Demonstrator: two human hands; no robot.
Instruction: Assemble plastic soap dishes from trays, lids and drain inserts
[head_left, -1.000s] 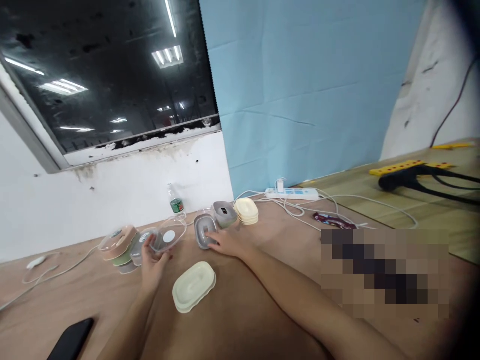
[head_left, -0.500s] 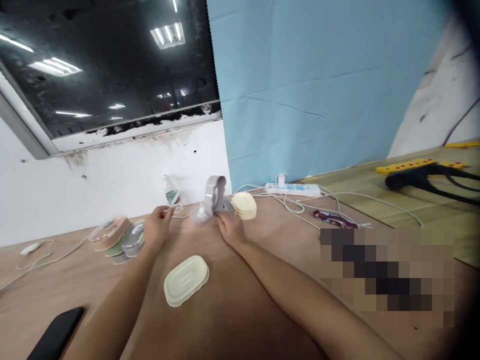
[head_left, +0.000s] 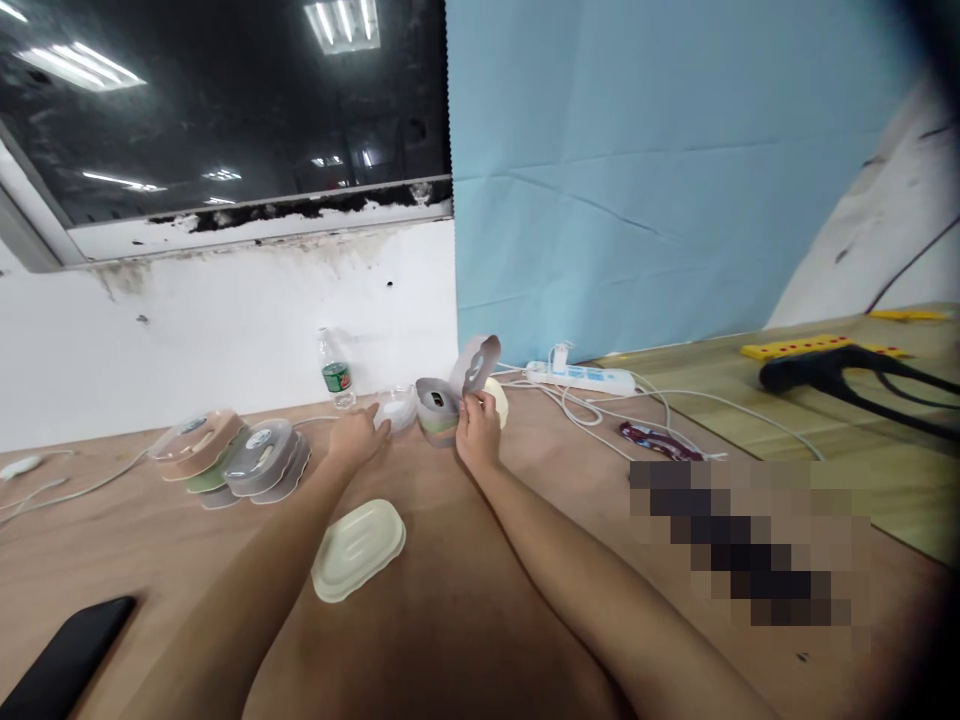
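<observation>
My right hand (head_left: 478, 432) grips a grey curved plastic shell (head_left: 477, 362), which is raised and tilted. Just left of it stands a stack of nested shells (head_left: 437, 412), grey on top with green and peach below. My left hand (head_left: 358, 436) reaches to the clear plastic covers (head_left: 395, 408), its fingers apart at their near edge; whether it touches them is hard to tell. Nearer to me lies a cream oval tray (head_left: 360, 550). Behind my right hand, a stack of cream trays (head_left: 496, 400) is partly hidden.
Boxes with clear lids (head_left: 259, 455) are grouped at the left. A water bottle (head_left: 335, 370) stands by the wall. A white power strip (head_left: 581, 378) with loose cables lies back right, near a dark red wrapper (head_left: 660, 440). A black phone-like object (head_left: 71, 650) lies front left.
My left hand has moved right and down to the clear covers; the small white item at its fingers no longer shows there. My right hand has shifted right with the grey shell, uncovering the nested stack.
</observation>
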